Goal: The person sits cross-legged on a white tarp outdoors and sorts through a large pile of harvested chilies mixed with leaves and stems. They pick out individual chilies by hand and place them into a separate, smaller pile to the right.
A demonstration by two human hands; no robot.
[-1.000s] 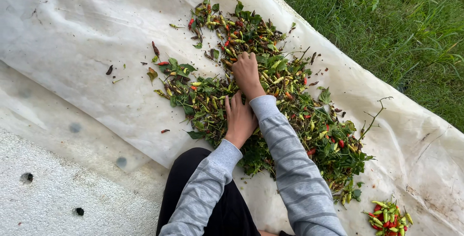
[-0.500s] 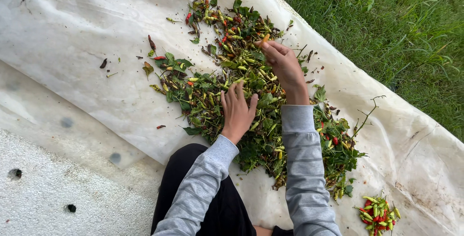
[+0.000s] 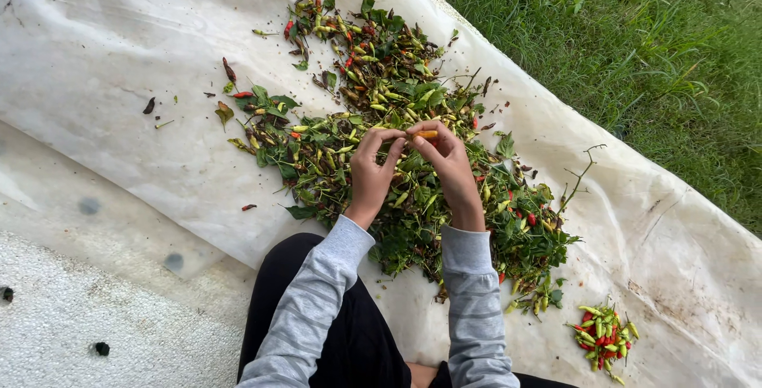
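A loose heap of small chilli peppers, leaves and twigs [image 3: 373, 94] lies spread across a white plastic sheet [image 3: 119, 54]. Above the middle of the heap my right hand [image 3: 448, 167] pinches a small orange chilli [image 3: 428, 134] between its fingertips. My left hand [image 3: 370, 172] has come up beside it, and its fingertips touch the same chilli from the left. Both arms wear grey striped sleeves.
A small separate pile of red and green chillies [image 3: 603, 334] sits on the sheet at the lower right. Grass [image 3: 635, 46] borders the sheet at the upper right. A pale gritty floor [image 3: 87, 324] lies at the lower left. My dark-trousered leg [image 3: 317, 301] is below the heap.
My right hand picked an orange chilli from the far part of the heap and drew it back toward me. My left hand lifted off the heap and met it.
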